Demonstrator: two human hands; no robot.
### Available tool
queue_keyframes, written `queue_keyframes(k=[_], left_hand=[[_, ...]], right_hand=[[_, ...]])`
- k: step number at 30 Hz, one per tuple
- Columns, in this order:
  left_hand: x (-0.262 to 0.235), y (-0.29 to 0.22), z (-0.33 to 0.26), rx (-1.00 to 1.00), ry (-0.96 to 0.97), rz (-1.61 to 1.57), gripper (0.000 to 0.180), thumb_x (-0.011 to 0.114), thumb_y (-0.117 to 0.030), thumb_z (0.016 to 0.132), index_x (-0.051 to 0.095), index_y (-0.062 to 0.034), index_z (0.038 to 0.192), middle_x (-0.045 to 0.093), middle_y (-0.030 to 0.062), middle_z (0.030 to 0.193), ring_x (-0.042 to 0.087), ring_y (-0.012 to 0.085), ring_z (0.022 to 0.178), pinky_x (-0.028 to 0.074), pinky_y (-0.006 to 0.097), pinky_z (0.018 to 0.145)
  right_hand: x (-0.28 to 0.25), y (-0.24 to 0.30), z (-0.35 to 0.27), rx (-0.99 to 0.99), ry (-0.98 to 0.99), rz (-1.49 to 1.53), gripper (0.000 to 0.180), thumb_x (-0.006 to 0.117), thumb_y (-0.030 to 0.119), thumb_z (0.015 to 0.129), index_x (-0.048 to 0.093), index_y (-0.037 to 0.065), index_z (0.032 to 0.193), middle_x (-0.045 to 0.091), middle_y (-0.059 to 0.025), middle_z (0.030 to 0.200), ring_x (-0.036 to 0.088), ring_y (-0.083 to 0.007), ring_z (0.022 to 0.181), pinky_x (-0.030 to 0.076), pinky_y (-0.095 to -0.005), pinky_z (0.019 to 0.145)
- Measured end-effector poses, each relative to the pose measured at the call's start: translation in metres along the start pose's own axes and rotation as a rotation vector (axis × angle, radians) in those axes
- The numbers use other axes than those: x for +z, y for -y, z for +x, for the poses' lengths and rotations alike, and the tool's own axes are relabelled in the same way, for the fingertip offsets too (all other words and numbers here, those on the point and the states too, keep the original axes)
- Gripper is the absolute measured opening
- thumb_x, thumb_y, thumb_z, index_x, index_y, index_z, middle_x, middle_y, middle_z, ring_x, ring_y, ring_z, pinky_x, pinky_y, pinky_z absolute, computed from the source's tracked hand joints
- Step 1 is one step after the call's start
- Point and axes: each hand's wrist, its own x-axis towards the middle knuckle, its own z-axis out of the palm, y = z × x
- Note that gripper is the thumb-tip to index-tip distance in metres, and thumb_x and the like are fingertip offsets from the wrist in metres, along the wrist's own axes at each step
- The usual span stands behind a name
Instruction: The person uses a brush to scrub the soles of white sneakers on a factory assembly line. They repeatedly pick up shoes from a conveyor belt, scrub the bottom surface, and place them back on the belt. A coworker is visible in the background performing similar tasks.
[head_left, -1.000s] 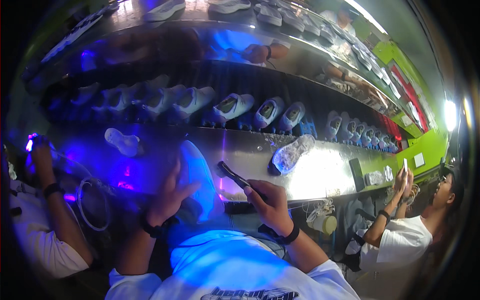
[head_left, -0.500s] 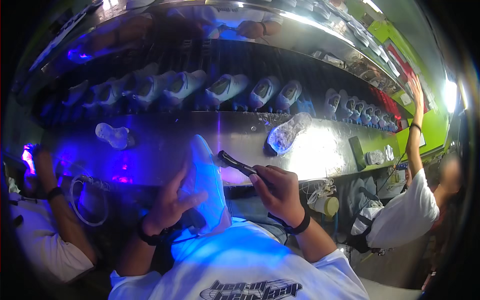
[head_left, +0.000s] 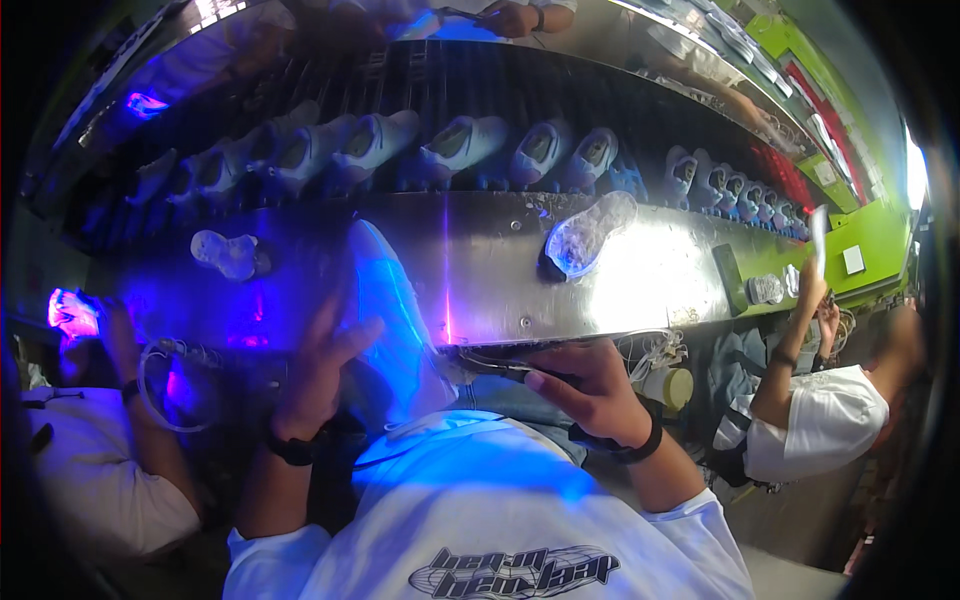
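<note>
A pale shoe [head_left: 388, 310], lit bright blue, points toe-away in front of my chest. My left hand [head_left: 322, 365] is wrapped round its left side, with the thumb on the upper. In my right hand [head_left: 595, 390] is a dark metal tool that looks like pliers [head_left: 492, 364], gripped by its handles. The tool's head meets the shoe's lower right edge near the heel; the exact contact is too dark to make out.
A steel ledge [head_left: 480, 290] crosses ahead, bearing two loose soles [head_left: 228, 255] [head_left: 590, 235]. Behind it, a dark conveyor carries a row of pale shoes [head_left: 465, 145]. Co-workers in white shirts are at left [head_left: 100, 460] and right [head_left: 815, 425]. A white hose [head_left: 148, 385] hangs at left.
The pliers have come down from beside the toe to the shoe's heel edge. The shoe leans slightly more left. The right co-worker's raised arm has lowered, and something flat and white is held there.
</note>
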Motion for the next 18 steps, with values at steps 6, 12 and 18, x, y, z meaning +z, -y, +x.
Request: queue_keyframes(k=[6,12,18], left_hand=[[0.008,-0.02,0.006,-0.119,0.001,-0.078,0.073,0.064,-0.018,0.1,0.032,-0.0041,0.164,0.05,0.0067,0.151,0.05,0.016,0.135,0.039,0.033,0.112],[0.005,-0.013,0.007,-0.244,-0.104,-0.113,0.062,0.061,-0.023,0.104,0.041,-0.0031,0.159,0.055,0.0089,0.151,0.056,0.0163,0.133,0.043,0.031,0.11],[-0.021,0.015,-0.002,-0.052,0.034,0.11,0.067,0.073,-0.012,0.093,0.046,-0.0062,0.155,0.063,0.0072,0.112,0.061,0.0097,0.073,0.053,0.028,0.056]], right_hand=[[-0.013,0.027,0.001,0.068,0.044,-0.088,0.022,0.076,0.015,0.092,0.076,-0.004,0.102,0.067,-0.0172,0.072,0.062,-0.025,0.059,0.046,-0.0348,0.057],[-0.017,0.042,0.013,-0.049,-0.054,-0.26,0.017,0.077,0.009,0.088,0.075,-0.003,0.101,0.067,-0.0159,0.073,0.062,-0.0268,0.055,0.046,-0.0354,0.052],[-0.021,0.049,0.032,-0.249,-0.102,-0.434,0.016,0.078,0.006,0.084,0.075,0.0,0.099,0.067,-0.0118,0.073,0.065,-0.0268,0.057,0.049,-0.0372,0.051]])
